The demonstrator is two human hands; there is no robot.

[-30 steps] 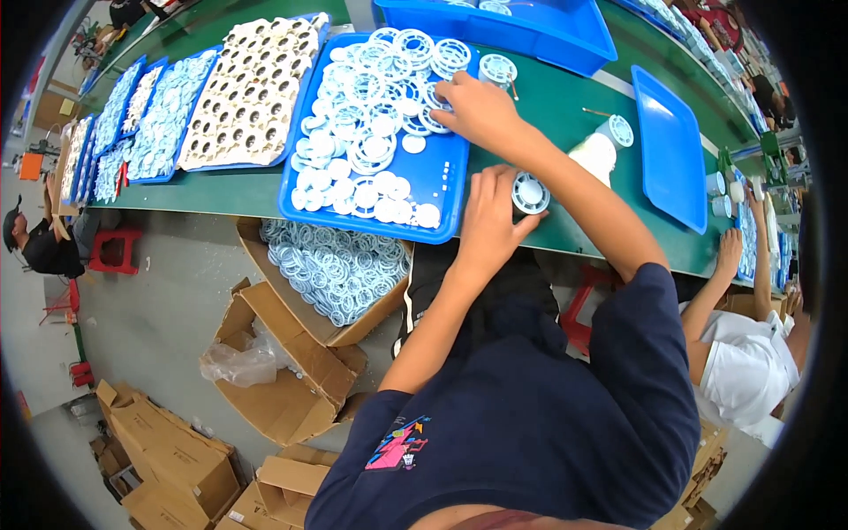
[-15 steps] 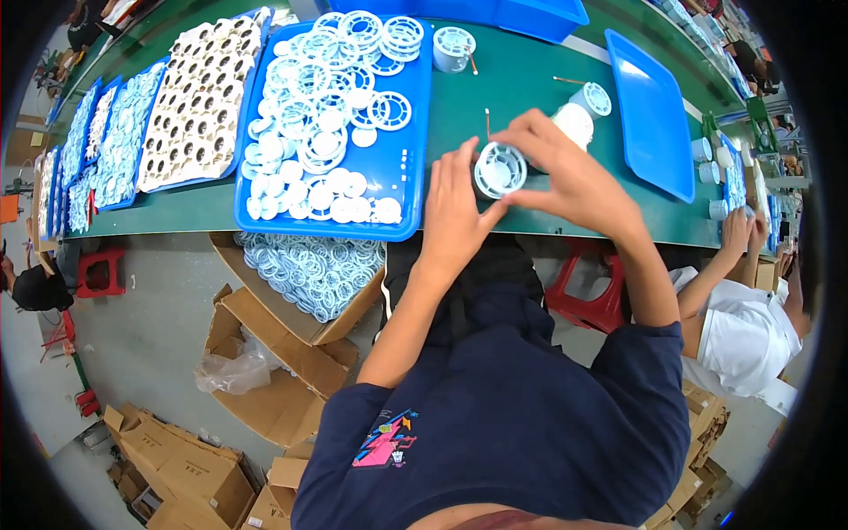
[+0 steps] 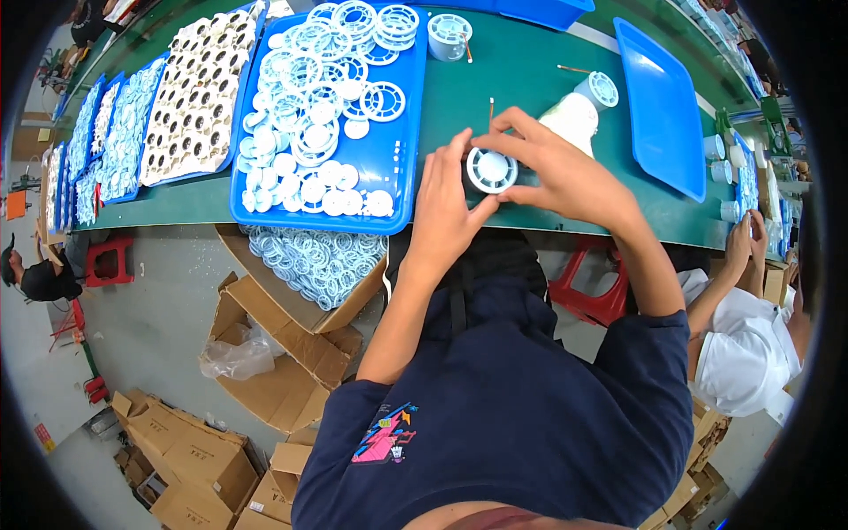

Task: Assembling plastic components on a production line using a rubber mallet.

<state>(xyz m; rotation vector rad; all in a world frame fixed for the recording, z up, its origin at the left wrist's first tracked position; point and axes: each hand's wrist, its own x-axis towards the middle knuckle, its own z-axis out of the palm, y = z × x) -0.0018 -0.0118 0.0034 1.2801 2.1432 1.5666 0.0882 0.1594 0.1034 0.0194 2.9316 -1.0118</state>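
Close to the table's near edge I hold a round pale plastic cup (image 3: 491, 170) with a slotted ring top and a white disc at its middle. My left hand (image 3: 444, 201) wraps its left side. From above and the right, the thumb and fingers of my right hand (image 3: 565, 168) grip its rim. A thin copper-coloured wire (image 3: 491, 113) sticks up behind it. Past my right hand lie a white piece (image 3: 576, 124), partly covered by that hand, and a similar pale cup (image 3: 601, 90) with a wire. Another wired cup (image 3: 449, 37) stands upright farther back.
A blue tray (image 3: 405, 155) of pale rings and discs lies to the left, beside a moulded pulp tray (image 3: 196, 97). Another blue tray (image 3: 662, 115) is at the right. Below the table are a carton of rings (image 3: 309, 265) and red stools (image 3: 590, 287). A co-worker's hands (image 3: 746, 238) work far right.
A white disc now shows at the cup's middle, where open spokes showed before. Both hands keep hold of the cup, which sits slightly farther left in view.
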